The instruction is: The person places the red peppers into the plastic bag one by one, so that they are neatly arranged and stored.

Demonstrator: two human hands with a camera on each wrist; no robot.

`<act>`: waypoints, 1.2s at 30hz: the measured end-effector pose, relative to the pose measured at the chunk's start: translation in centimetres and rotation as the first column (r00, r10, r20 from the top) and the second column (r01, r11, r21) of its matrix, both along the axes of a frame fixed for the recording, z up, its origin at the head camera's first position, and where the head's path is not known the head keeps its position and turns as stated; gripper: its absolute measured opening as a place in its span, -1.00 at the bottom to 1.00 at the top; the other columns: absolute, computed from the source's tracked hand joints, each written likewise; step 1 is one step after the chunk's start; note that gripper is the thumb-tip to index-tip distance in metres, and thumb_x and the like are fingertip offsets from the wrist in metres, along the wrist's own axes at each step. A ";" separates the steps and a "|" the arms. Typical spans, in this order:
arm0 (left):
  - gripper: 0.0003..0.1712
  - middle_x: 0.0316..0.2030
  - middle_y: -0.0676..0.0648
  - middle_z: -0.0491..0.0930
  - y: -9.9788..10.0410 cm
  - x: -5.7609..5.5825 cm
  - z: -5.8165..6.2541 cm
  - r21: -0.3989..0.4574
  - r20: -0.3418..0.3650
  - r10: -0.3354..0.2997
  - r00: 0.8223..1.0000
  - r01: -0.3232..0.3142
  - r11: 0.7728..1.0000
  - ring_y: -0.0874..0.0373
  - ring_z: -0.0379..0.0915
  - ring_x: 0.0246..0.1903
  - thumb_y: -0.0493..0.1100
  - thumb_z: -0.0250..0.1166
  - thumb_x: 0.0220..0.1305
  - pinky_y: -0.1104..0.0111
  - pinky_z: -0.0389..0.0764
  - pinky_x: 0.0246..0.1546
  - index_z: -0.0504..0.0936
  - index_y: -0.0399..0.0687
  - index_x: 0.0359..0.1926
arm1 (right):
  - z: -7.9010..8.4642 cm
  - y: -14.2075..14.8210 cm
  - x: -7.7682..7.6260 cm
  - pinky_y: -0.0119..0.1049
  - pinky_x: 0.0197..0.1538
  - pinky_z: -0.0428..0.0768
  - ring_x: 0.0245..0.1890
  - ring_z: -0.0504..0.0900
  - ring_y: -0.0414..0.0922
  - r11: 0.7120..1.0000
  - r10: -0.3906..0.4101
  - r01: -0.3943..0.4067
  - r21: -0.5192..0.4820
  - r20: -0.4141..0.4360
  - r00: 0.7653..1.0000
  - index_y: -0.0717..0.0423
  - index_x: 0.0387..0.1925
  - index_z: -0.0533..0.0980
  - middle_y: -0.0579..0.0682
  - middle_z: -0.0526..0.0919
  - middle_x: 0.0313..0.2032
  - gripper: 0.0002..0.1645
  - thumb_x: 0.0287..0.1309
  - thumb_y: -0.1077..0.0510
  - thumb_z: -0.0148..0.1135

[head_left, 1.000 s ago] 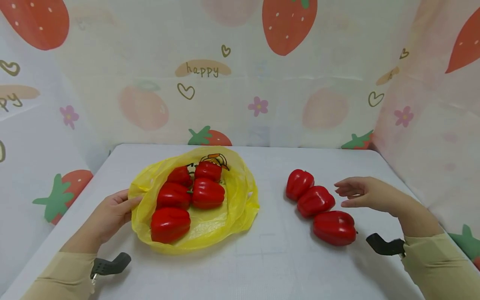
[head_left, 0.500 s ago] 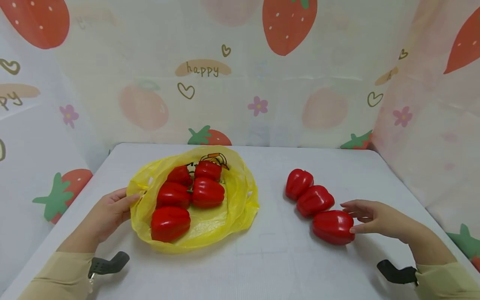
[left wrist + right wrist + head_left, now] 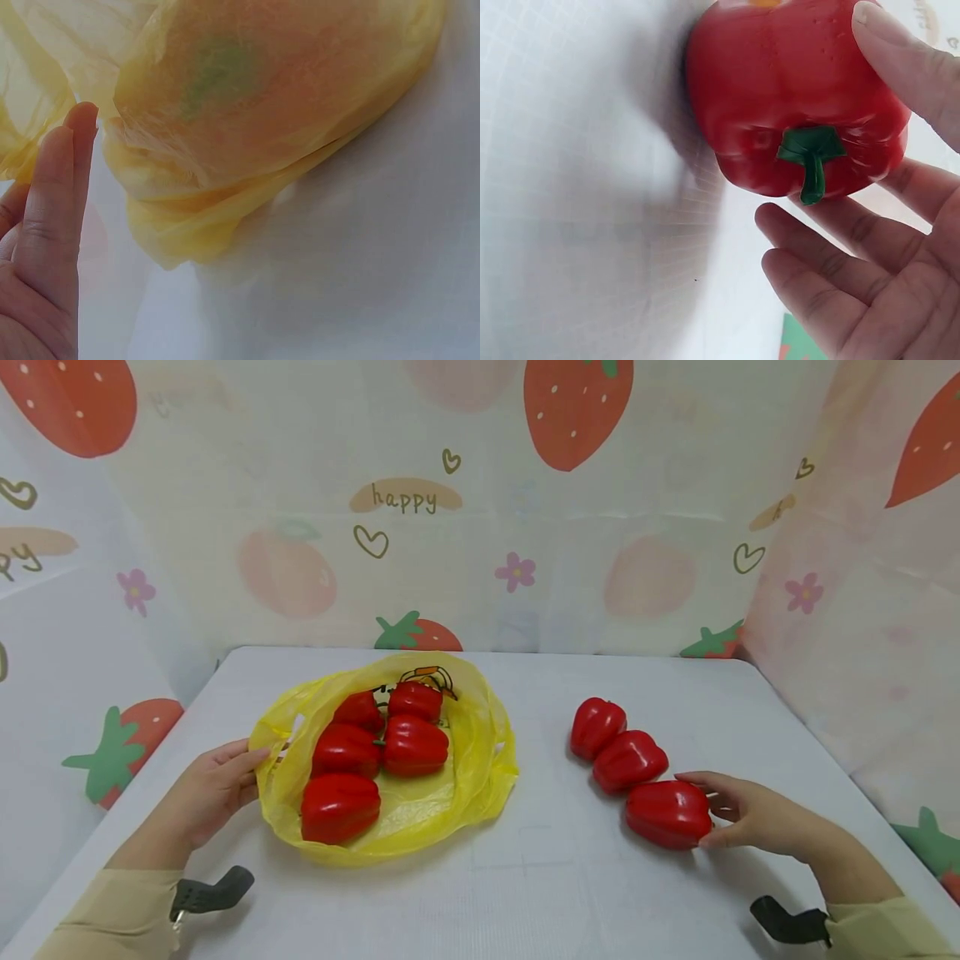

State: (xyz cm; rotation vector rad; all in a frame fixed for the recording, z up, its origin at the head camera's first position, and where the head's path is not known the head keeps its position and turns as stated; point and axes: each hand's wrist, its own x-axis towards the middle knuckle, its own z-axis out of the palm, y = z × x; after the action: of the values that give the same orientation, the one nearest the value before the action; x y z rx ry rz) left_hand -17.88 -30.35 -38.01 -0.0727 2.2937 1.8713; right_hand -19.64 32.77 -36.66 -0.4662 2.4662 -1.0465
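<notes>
On the table's left half a yellow plastic bag (image 3: pixel 472 785) lies spread with its mouth wide. My left hand (image 3: pixel 217 789) pinches its left edge between thumb and fingers; the left wrist view shows the thin yellow film (image 3: pixel 277 112) beside the fingers. Several red bell peppers (image 3: pixel 341 808) rest inside. On the right, three more lie in a slanting row. My right hand (image 3: pixel 772 818) has thumb and fingers around the stem end of the nearest bell pepper (image 3: pixel 667 814). Its green stem (image 3: pixel 813 161) faces the palm in the right wrist view.
Left of the gripped pepper lie a middle bell pepper (image 3: pixel 630 762) and a farther one (image 3: pixel 597 728), close together. The white table (image 3: pixel 540 893) ends at a strawberry-print backdrop (image 3: pixel 570 527) behind and at both sides. Black wrist mounts (image 3: pixel 787 920) jut from both sleeves.
My right hand has come down and toward me, from beside the row onto the nearest bell pepper. My left hand has drawn the bag's edge slightly left.
</notes>
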 end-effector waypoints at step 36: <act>-0.23 -0.14 0.24 0.54 0.2 -0.3 -0.6 -0.036 -0.020 -0.017 1.000 0.017 0.999 0.25 0.50 -0.17 0.21 0.06 0.25 0.48 0.53 -0.13 0.24 -0.26 0.26 | 0.4 0.2 0.0 -0.23 -0.15 0.61 0.05 0.39 0.20 1.000 0.015 -0.016 -0.026 -0.067 0.998 0.21 0.17 0.27 0.18 0.43 0.05 -0.12 -0.21 0.09 0.46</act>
State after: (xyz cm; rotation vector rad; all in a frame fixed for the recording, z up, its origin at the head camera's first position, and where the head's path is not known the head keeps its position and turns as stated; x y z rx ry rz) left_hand -18.16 -30.17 -38.65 -0.0391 2.3343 1.8308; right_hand -19.67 32.96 -36.25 -0.5362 2.5058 -1.0747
